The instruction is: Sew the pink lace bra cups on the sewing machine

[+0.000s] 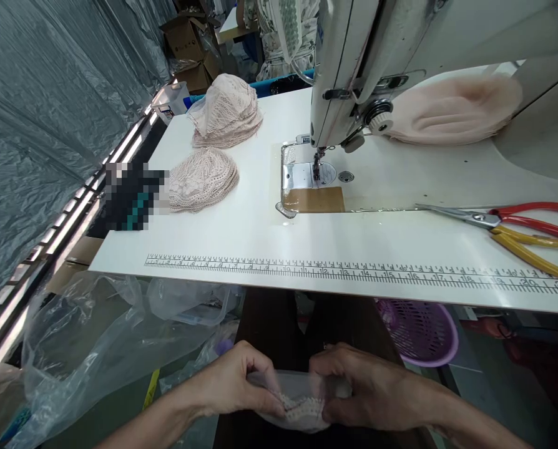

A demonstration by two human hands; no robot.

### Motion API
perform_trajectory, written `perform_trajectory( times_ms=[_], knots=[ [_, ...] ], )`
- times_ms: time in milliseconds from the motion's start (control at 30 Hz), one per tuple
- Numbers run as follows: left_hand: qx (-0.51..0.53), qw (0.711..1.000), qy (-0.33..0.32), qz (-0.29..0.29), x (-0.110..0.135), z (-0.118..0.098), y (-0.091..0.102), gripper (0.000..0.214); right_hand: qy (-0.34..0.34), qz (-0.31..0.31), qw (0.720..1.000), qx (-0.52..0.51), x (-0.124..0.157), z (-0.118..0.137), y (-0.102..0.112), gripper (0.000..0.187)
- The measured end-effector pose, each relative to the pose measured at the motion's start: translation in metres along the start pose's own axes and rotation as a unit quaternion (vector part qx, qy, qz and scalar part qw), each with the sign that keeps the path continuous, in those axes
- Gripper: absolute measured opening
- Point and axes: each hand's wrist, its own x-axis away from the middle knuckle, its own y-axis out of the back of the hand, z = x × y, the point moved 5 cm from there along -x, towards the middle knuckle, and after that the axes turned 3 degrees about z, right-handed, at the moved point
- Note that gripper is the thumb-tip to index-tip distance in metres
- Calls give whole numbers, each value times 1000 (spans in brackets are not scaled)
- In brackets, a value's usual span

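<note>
Low in the head view, over the lap, a small pale piece of sheer fabric with a lacy edge [302, 410] is stretched between my two hands. On its left end, my left hand [246, 383] pinches it between thumb and fingers. The other end is gripped by my right hand [361, 386], whose fingers are slightly blurred. Above them, on the white table, lie two stacks of beige lace pieces: a farther stack [227, 112] and a nearer stack [206, 179]. Both hands are below the table's front edge, apart from the stacks.
A sewing machine [349, 75] stands on the white table [241, 234]. Red-and-yellow-handled scissors [489, 219] lie at the right, above a printed ruler scale [354, 272]. Pink padded pieces [452, 109] sit behind the machine head. Below are a purple basket [422, 330] and clear plastic bags [105, 349].
</note>
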Motion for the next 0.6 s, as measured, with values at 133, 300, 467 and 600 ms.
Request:
perform_trajectory(
  times_ms=[133, 300, 467, 600],
  knots=[
    [38, 999, 28, -8, 0, 2, -2, 30, -13, 5, 1000, -5, 2, -2, -1, 15],
    [70, 997, 34, -30, 1, 4, -3, 32, -24, -40, 999, -6, -1, -7, -4, 15],
    [49, 998, 47, -15, 4, 3, -3, 30, 14, -35, 996, -78, -3, -6, -3, 10],
    [14, 999, 34, 24, 6, -2, -5, 27, 57, 13, 989, -138, -4, -7, -4, 26]
  ],
)
